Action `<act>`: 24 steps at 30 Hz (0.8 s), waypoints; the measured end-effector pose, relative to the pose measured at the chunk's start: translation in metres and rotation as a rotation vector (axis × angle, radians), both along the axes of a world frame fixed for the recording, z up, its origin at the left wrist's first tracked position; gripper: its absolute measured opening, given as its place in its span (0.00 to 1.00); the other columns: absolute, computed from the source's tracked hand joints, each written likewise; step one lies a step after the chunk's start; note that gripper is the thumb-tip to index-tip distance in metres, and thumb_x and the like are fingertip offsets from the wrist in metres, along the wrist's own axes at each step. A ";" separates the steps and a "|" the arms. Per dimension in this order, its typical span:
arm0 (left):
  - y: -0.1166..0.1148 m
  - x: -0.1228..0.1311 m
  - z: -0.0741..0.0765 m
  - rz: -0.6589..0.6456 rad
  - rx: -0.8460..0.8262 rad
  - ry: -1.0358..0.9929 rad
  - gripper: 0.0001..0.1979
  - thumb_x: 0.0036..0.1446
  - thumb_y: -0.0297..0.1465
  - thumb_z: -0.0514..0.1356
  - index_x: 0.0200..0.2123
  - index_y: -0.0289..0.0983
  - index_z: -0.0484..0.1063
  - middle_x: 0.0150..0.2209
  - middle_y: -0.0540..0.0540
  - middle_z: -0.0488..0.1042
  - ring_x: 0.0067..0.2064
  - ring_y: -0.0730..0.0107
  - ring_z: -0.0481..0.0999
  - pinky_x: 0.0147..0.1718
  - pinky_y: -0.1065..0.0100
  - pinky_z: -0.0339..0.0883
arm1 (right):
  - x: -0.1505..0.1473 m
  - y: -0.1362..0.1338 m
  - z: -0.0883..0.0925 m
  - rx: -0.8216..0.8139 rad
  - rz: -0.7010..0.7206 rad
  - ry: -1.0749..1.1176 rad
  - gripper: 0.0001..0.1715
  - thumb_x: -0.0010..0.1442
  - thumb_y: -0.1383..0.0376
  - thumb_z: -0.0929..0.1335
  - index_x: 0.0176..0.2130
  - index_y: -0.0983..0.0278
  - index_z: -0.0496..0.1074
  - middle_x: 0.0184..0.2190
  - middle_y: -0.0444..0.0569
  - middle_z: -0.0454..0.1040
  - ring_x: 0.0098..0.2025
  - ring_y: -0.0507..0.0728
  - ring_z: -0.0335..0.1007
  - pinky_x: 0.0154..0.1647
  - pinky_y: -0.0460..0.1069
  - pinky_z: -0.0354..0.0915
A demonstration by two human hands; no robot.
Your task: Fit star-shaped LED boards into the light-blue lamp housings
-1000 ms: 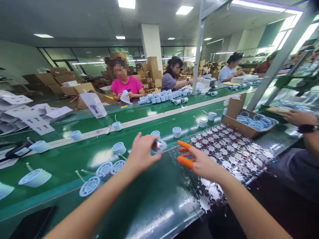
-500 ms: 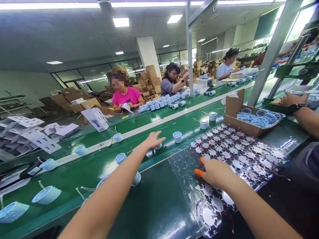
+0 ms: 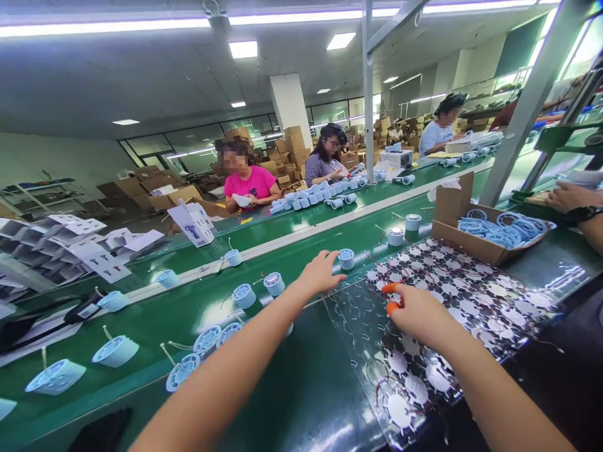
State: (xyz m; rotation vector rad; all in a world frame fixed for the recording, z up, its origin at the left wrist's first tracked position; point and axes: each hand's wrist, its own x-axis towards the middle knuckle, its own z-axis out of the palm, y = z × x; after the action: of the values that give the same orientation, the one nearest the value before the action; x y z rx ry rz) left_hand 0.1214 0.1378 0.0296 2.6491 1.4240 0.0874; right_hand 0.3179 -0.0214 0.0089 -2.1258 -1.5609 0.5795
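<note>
My left hand (image 3: 323, 274) reaches over the green conveyor belt, thumb and fingers spread beside a light-blue round plastic housing (image 3: 346, 259). The fingertips are close to its near side; I cannot tell whether they touch it. My right hand (image 3: 419, 314) wears orange finger cots on thumb and forefinger. It hovers over the left part of a spread of flat silvery discs with notched edges and thin wires (image 3: 443, 307). Its thumb and forefinger are a little apart, and nothing shows between them. Under the discs' left side lies a clear plastic sheet (image 3: 351, 339).
More blue housings (image 3: 244, 295) stand along the belt (image 3: 292, 251). A cardboard box (image 3: 464, 242) of blue rings (image 3: 509, 229) sits behind the discs. A metal post (image 3: 522, 107) rises there. A co-worker's hand (image 3: 572, 198) is at far right; other people sit across the belt.
My left hand has moved right and up to the blue housing. Housings on the belt have shifted relative to my arm. My right thumb and forefinger have moved slightly over the discs. The view has turned slightly.
</note>
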 end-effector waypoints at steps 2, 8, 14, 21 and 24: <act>0.014 0.038 -0.009 0.019 0.006 -0.087 0.30 0.60 0.46 0.62 0.62 0.41 0.62 0.62 0.36 0.63 0.59 0.55 0.71 0.54 0.63 0.65 | 0.004 0.003 0.002 0.153 -0.020 0.208 0.22 0.57 0.64 0.63 0.49 0.62 0.77 0.26 0.49 0.78 0.25 0.57 0.73 0.25 0.51 0.62; 0.014 0.064 -0.012 0.051 0.031 -0.274 0.10 0.63 0.35 0.62 0.42 0.34 0.71 0.45 0.36 0.73 0.47 0.56 0.75 0.44 0.62 0.66 | 0.006 0.011 0.006 0.491 -0.117 0.581 0.24 0.54 0.55 0.70 0.47 0.64 0.75 0.35 0.50 0.76 0.31 0.55 0.73 0.29 0.49 0.68; -0.066 -0.044 -0.004 -0.212 0.008 -0.428 0.15 0.55 0.40 0.69 0.33 0.38 0.69 0.39 0.46 0.72 0.43 0.60 0.71 0.42 0.64 0.63 | -0.027 0.015 0.002 0.491 -0.017 0.824 0.29 0.44 0.58 0.77 0.44 0.64 0.70 0.33 0.47 0.75 0.24 0.50 0.65 0.27 0.47 0.65; -0.131 -0.129 -0.031 -0.047 -0.331 -0.600 0.11 0.52 0.34 0.70 0.32 0.37 0.71 0.47 0.45 0.72 0.39 0.67 0.70 0.37 0.68 0.64 | -0.107 0.013 -0.026 0.335 0.154 0.776 0.20 0.47 0.65 0.74 0.41 0.63 0.69 0.30 0.44 0.75 0.25 0.51 0.65 0.27 0.47 0.63; -0.131 -0.132 -0.043 -0.064 -0.346 -0.773 0.03 0.59 0.30 0.62 0.33 0.37 0.73 0.52 0.43 0.69 0.46 0.64 0.73 0.42 0.66 0.67 | -0.123 0.010 -0.034 0.278 0.204 0.611 0.18 0.48 0.67 0.72 0.41 0.62 0.70 0.25 0.41 0.72 0.24 0.52 0.64 0.25 0.47 0.61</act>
State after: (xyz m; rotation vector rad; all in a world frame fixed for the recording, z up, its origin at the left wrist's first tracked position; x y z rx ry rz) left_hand -0.0108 0.0065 -0.0132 2.0192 0.9756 0.6991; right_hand 0.1945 -0.0118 -0.0251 -1.4106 -1.4026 0.9151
